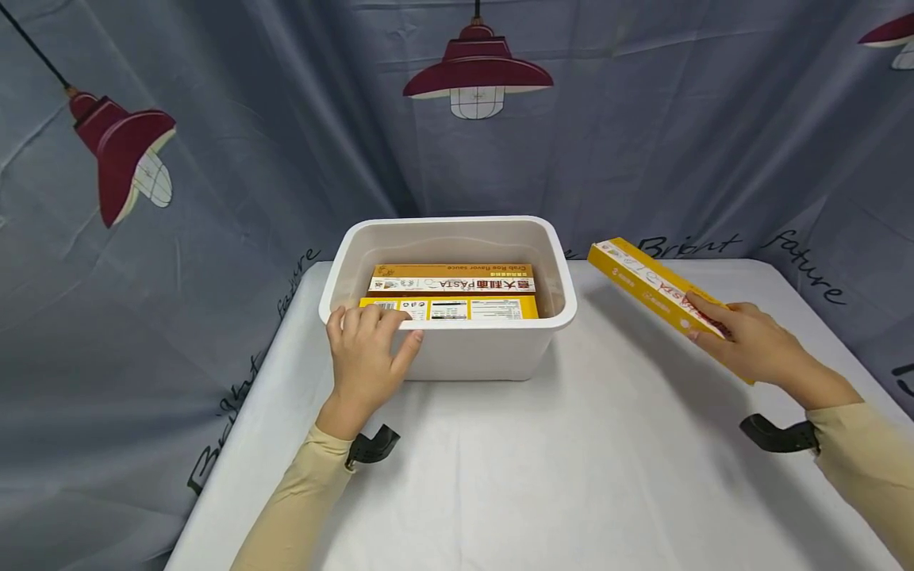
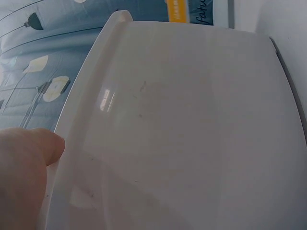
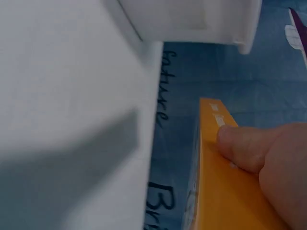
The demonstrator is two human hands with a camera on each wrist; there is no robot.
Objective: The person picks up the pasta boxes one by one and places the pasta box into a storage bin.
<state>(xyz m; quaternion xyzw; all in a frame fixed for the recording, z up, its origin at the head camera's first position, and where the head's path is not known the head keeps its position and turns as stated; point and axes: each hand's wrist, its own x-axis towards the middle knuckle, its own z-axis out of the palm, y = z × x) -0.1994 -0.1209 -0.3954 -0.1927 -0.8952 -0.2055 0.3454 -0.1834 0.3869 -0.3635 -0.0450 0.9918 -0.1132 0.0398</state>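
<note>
A white plastic bin (image 1: 471, 353) stands on the table with pasta boxes (image 1: 451, 284) lying in it, one orange-brown and one yellow at the front. My left hand (image 1: 366, 357) grips the bin's front rim near its left corner, fingers over the edge and thumb outside. In the left wrist view the bin's outer wall (image 2: 177, 120) fills most of the picture, with the thumb at its rim. Right of the bin, my right hand (image 1: 760, 341) holds a yellow pasta box (image 1: 650, 281) at its near end, tilted above the table. The right wrist view shows the thumb pressed along the box (image 3: 235, 191).
A white cloth covers the table (image 1: 607, 476). Behind it hangs a grey-blue curtain (image 1: 286, 119) printed with red lamps and lettering. A black strap piece (image 1: 373, 446) sits at the left wrist, and another black piece (image 1: 778, 434) at the right wrist.
</note>
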